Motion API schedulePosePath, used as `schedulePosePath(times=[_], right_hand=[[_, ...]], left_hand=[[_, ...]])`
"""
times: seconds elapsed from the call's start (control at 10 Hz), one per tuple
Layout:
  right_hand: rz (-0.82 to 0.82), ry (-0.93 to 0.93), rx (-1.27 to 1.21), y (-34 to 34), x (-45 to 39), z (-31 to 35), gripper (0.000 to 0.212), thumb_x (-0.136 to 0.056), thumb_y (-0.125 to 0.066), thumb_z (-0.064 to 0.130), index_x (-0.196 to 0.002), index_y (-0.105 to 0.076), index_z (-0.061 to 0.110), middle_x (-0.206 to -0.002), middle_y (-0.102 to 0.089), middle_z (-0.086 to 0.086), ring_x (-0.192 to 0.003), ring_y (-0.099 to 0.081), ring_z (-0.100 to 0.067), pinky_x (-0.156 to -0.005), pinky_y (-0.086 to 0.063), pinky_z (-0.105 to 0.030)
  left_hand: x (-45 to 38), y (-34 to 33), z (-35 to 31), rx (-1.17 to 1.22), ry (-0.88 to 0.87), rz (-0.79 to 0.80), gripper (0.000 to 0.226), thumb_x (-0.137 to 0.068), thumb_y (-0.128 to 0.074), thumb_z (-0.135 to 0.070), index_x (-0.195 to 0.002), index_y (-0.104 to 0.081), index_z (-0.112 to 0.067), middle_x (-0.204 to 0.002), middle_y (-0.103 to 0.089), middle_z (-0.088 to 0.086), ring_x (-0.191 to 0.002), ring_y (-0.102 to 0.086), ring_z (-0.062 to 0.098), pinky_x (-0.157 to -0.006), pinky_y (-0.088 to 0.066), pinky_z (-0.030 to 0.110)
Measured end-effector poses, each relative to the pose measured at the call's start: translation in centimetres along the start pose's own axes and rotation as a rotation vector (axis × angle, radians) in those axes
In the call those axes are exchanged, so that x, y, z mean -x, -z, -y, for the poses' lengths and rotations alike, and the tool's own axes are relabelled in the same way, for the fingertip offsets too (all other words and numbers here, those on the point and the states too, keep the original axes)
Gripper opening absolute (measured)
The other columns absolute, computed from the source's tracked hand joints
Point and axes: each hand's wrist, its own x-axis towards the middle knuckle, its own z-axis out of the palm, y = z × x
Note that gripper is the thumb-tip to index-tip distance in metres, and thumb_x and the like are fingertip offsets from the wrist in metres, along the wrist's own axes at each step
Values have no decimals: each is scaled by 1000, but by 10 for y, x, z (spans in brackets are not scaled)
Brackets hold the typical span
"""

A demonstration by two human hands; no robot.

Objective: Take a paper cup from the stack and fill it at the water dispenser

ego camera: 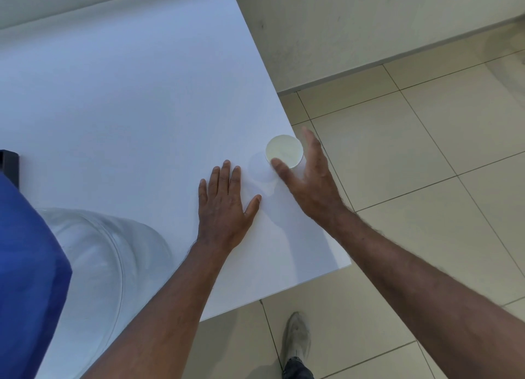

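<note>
A white paper cup (284, 150) stands upright on the white table (127, 108), close to its right edge. Whether it holds water I cannot tell. My right hand (309, 179) is cupped loosely around it, fingers apart: the thumb lies at the near rim and the fingers stretch past its right side, over the table edge. My left hand (224, 205) rests flat, palm down, on the table just left of the cup and holds nothing. No stack of cups is in view.
A large clear water bottle (93, 265) lies at the lower left beside a blue shape (25, 265). A dark object (8, 165) sits at the left edge. Beige floor tiles (426, 151) lie right of the table; my shoe (297, 339) is below its corner.
</note>
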Motion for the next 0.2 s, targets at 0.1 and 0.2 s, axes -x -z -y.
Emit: schedulePosePath(times=[0.1, 0.2], right_hand=[[-52, 65, 132, 7, 7, -4, 79, -103, -39, 61, -166, -16, 20, -175, -18, -1, -161, -16, -18, -128, -23, -39], [-137, 166, 348, 15, 11, -20, 72, -107, -24, 52, -166, -18, 13, -177, -13, -7, -164, -10, -25, -131, -17, -42]], left_hand=[[2, 5, -3, 0, -30, -55, 80, -100, -27, -60, -164, -15, -14, -174, -7, 8, -161, -6, 27, -130, -9, 54], [2, 14, -10, -27, -85, -127, 80, -101, -32, -55, -164, -11, -11, -174, -1, 9, -161, 0, 26, -130, -8, 54]])
